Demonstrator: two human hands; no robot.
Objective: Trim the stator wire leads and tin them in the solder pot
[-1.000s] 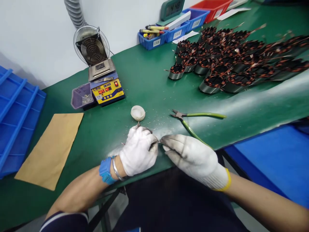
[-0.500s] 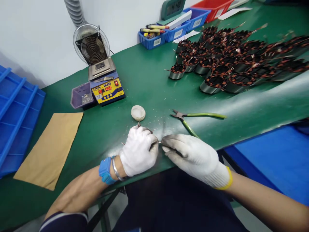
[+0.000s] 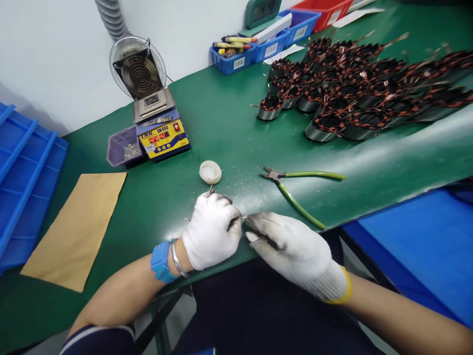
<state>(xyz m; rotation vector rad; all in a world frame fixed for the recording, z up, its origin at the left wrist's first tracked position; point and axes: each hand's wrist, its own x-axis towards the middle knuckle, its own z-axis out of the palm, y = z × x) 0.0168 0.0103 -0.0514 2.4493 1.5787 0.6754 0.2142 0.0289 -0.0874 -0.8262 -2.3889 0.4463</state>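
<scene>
Both my hands wear white gloves and meet at the front edge of the green table mat point(image 3: 221, 123). My left hand point(image 3: 212, 229) is curled into a fist around a small metal piece that I cannot make out. My right hand point(image 3: 291, 246) pinches at a thin wire tip sticking out of the left fist. A small white round dish point(image 3: 210, 172) lies just beyond the left hand. Green-handled cutters point(image 3: 295, 185) lie open on the mat just beyond my right hand.
A yellow-and-blue solder pot station point(image 3: 162, 135) with a round fan point(image 3: 137, 69) stands at the back left. Several copper-wound stators point(image 3: 351, 93) crowd the right. A tan sheet point(image 3: 77, 227) and blue crate point(image 3: 25, 177) lie at the left; blue bins point(image 3: 266, 44) line the back.
My right hand has slid slightly down and toward me, uncovering more of the cutters' handle. The left hand has stayed put.
</scene>
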